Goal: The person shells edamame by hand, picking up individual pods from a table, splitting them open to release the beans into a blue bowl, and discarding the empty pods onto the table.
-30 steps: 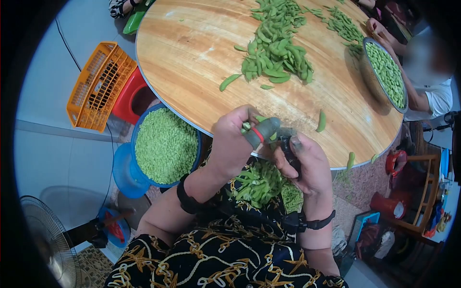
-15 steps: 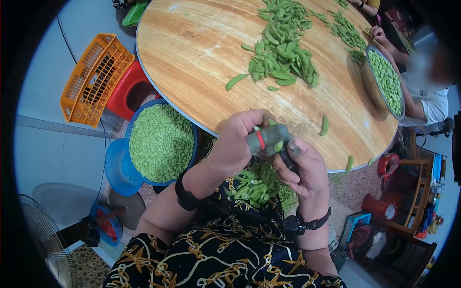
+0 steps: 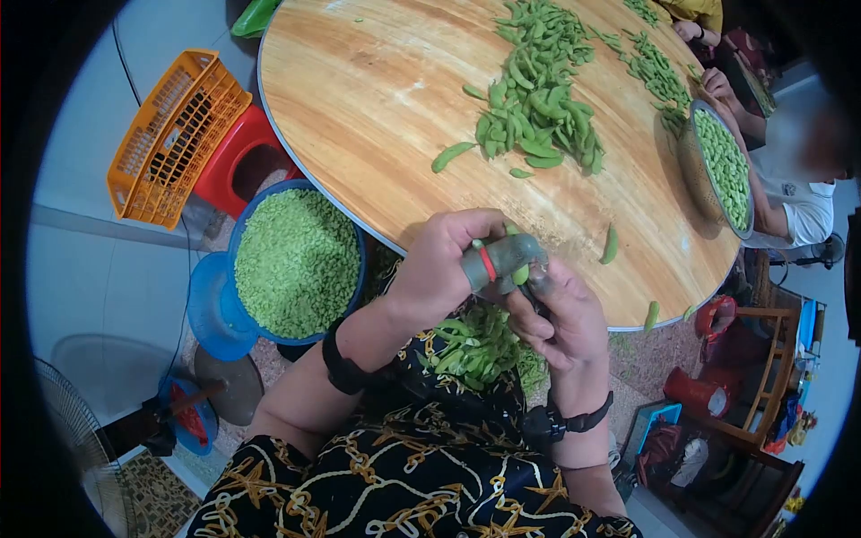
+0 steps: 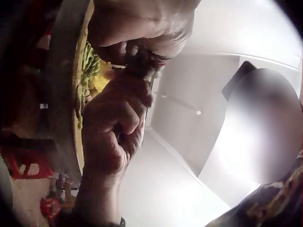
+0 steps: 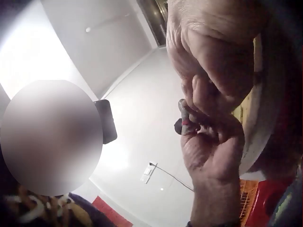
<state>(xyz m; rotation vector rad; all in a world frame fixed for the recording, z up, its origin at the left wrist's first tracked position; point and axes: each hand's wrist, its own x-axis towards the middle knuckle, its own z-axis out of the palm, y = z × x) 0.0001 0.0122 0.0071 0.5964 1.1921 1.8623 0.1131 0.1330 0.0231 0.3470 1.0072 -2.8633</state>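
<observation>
Far left of the fingers, one fan (image 3: 67,412), cut off by the view's dark edge. Also left, one orange crate (image 3: 179,134) beside one red stool (image 3: 235,161). Nearer the fingers, one blue tub (image 3: 359,269) full of shelled beans (image 3: 296,260), with one blue basin (image 3: 215,309) just beside it.

At the left hand (image 3: 435,269), fingers curled round one green pod (image 3: 520,274), partly hidden behind one grey-green finger cover (image 3: 507,257) with one red band (image 3: 485,261). At the right hand (image 3: 574,314), fingers curled, thumb darkly covered and pressed in at the same pod.

Below the fingers, one loose pile of pods (image 3: 471,350) on the lap. Beyond the fingers, on the wooden table (image 3: 377,117), one big heap of pods (image 3: 543,112), with five stray pods around and to the right. Farther right, one smaller heap (image 3: 659,76), then one metal colander (image 3: 695,175) of beans, near one person in white. Right and lower, one red bucket (image 3: 695,392), its pale round patch too small to read.
</observation>
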